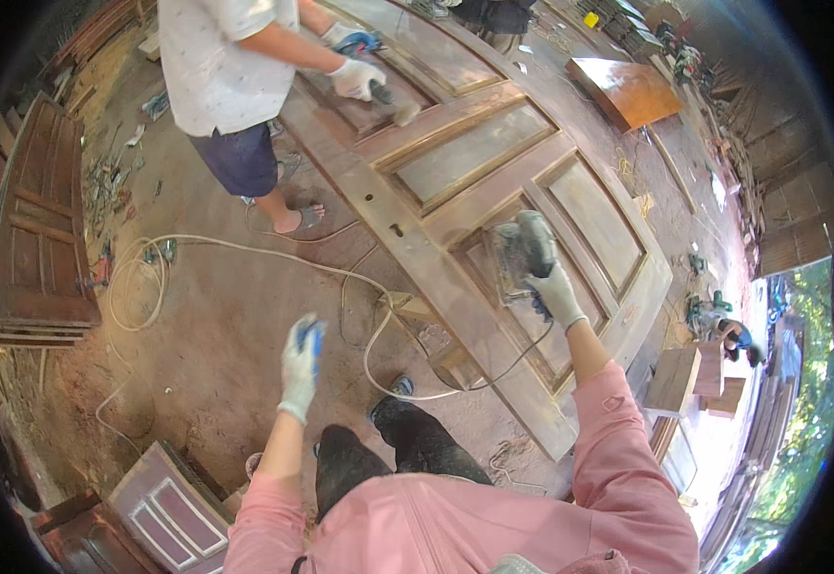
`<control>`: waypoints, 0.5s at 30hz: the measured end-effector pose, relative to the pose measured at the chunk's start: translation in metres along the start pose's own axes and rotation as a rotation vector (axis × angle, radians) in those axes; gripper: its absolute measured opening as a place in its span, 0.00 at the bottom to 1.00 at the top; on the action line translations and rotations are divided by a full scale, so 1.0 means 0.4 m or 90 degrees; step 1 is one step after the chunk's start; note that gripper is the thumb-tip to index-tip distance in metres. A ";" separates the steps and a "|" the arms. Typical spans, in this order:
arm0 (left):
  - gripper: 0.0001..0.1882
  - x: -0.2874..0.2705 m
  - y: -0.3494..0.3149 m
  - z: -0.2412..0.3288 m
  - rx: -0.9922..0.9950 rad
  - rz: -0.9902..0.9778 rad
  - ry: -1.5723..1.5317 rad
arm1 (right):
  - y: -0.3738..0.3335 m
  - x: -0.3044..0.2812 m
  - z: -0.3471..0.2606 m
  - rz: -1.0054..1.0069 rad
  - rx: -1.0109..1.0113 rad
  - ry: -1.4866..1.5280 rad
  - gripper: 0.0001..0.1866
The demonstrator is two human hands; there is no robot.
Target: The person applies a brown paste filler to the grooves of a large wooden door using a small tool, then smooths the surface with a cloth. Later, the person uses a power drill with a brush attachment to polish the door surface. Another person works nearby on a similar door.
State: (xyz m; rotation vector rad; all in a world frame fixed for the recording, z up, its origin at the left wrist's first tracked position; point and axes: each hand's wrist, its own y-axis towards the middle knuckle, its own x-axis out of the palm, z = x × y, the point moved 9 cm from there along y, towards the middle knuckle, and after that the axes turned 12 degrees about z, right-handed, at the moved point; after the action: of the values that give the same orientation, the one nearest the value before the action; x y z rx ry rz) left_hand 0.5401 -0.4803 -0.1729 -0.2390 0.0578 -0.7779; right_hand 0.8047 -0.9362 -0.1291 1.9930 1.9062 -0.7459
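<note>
While the panelled door [474, 206] lies flat, a corded sander [537, 244] sits on it toward the near edge; right hand [559, 295] wraps its rear, left hand [300, 359], fingers extended, empty, beyond door's left edge.

A grey sander [536, 243] rests on a panelled door [470, 158].

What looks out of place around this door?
The pale cord sprawls in loose loops across the dusty floor and passes close by the person's right foot, so it could be a trip hazard. Small scraps also litter the floor at the left.
</note>
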 end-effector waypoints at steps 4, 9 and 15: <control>0.20 0.401 -0.082 0.148 0.156 -0.237 0.191 | -0.039 -0.002 -0.024 -0.009 -0.018 -0.097 0.21; 0.28 0.837 -0.278 0.274 0.532 -0.511 0.296 | -0.092 -0.115 0.064 0.101 -0.091 -0.181 0.24; 0.24 1.122 -0.332 0.242 0.836 -0.572 0.351 | -0.106 -0.102 0.061 0.056 -0.125 -0.187 0.27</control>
State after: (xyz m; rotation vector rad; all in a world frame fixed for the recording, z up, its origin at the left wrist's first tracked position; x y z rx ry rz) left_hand 0.7818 -0.8675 -0.0314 1.2889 -0.0555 -1.5859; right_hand 0.7589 -0.9797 -0.1208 1.7303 1.6433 -0.7493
